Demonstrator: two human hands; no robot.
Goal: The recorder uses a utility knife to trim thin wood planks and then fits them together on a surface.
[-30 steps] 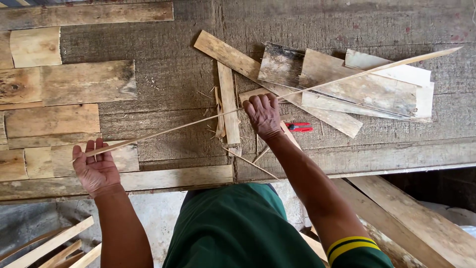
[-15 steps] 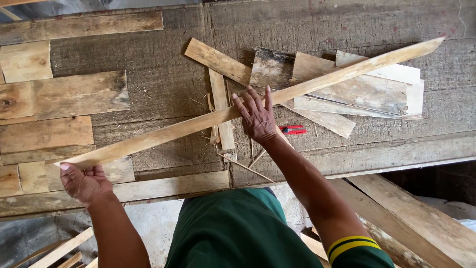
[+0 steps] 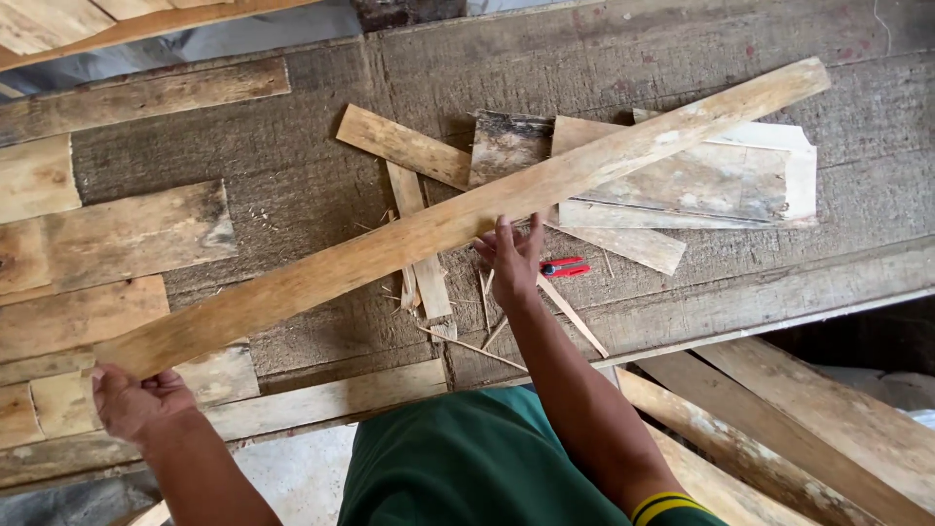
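From the head camera, you look straight down at a rough grey workbench (image 3: 292, 185) strewn with wood offcuts. Your left hand (image 3: 136, 401) sits at the near left edge, fingers curled shut around the lower end of a long pale plank (image 3: 448, 222). That plank runs on a diagonal from your left hand up to the far right of the bench, its broad face turned up toward you.

Your right hand (image 3: 511, 255) is near the plank's middle, fingers spread and pressed against its near edge; it steadies the plank with straight, open fingers and grips nothing.

Just to the right of that hand lies a small red tool (image 3: 563, 267) on the bench, close to your fingertips but apart from them. The plank's upper half crosses over a heap of flat scraps (image 3: 701, 180), some pale and one dark and stained. A narrow strip (image 3: 421, 244) lies under the plank, pointing away from you, with thin splinters scattered around it.

On the left of the bench, short boards (image 3: 127, 239) lie side by side. Below the bench on the right, more long boards (image 3: 808, 419) are stacked at an angle. Your green shirt (image 3: 467, 458) fills the bottom centre.
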